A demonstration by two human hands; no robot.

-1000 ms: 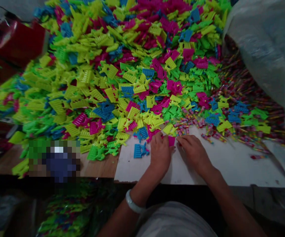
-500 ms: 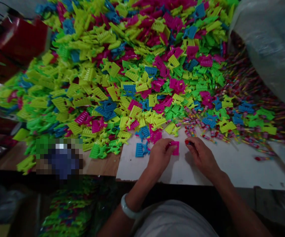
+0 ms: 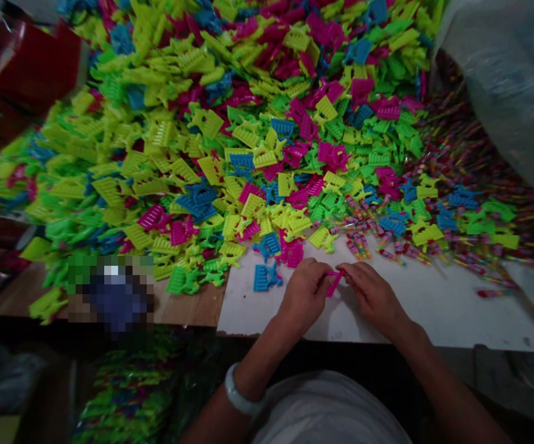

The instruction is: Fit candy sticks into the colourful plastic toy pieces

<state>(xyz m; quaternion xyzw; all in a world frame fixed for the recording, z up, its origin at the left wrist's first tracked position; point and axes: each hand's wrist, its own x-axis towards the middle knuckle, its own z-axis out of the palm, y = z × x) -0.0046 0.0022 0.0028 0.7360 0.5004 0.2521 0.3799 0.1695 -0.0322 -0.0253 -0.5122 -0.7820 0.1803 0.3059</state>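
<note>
Left hand (image 3: 304,293) grips a pink piece (image 3: 333,287), tilted, above the bench (image 3: 433,319). Right hand (image 3: 373,295) pinches a small red item (image 3: 341,272) at its upper end; whether the two are joined cannot be told. One blue piece (image 3: 261,278) lies near the left hand. Loose, unheld stock: mixed pieces (image 3: 160,135) piled ahead, wrapped tubes (image 3: 475,154) heaped at right.

Cannot make out any readable text, label, brand, number or sign anywhere in view.
</note>
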